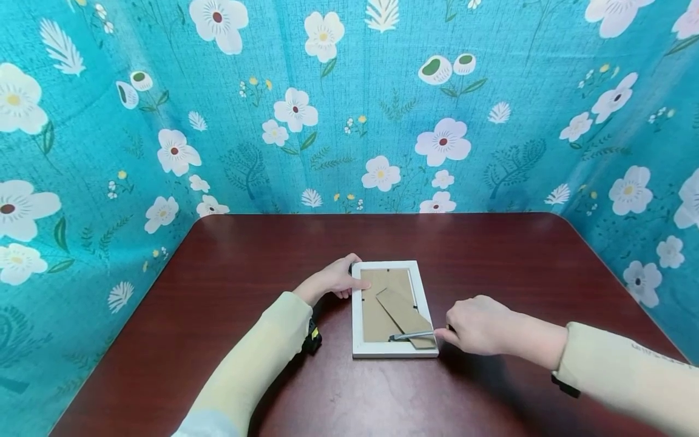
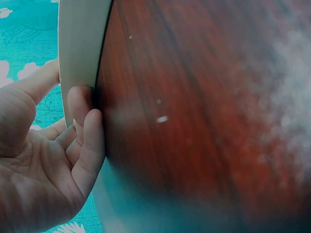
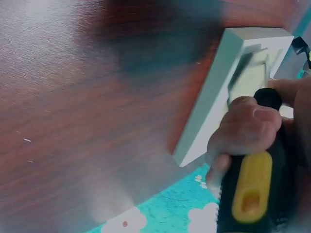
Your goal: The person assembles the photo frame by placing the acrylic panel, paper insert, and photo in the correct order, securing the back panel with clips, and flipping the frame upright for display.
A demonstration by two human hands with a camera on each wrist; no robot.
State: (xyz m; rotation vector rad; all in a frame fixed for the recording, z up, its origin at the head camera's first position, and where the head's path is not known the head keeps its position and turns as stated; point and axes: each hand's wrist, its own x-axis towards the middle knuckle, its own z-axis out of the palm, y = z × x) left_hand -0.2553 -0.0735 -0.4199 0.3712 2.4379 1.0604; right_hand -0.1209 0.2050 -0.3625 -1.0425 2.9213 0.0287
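A white picture frame [image 1: 357,328] lies face down on the table, its brown backing board [image 1: 377,321] and slanted easel stand [image 1: 401,309] showing. My left hand [image 1: 337,278] grips the frame's left side, thumb over the backing and fingers against the outer edge [image 2: 80,43]. In my right hand [image 1: 480,325] is a screwdriver with a black and yellow handle [image 3: 251,187]. Its metal shaft [image 1: 415,334] reaches left across the stand's lower end, the tip right at a small dark tab by the frame's bottom edge. Fingers wrap the handle near its collar in the right wrist view.
Dark tabs [image 1: 415,307] sit along the frame's inner edges. The reddish-brown table [image 1: 262,255] extends around the frame. A blue flowered curtain [image 1: 338,121] hangs behind and at both sides. Each forearm carries a black wrist device [image 1: 312,337].
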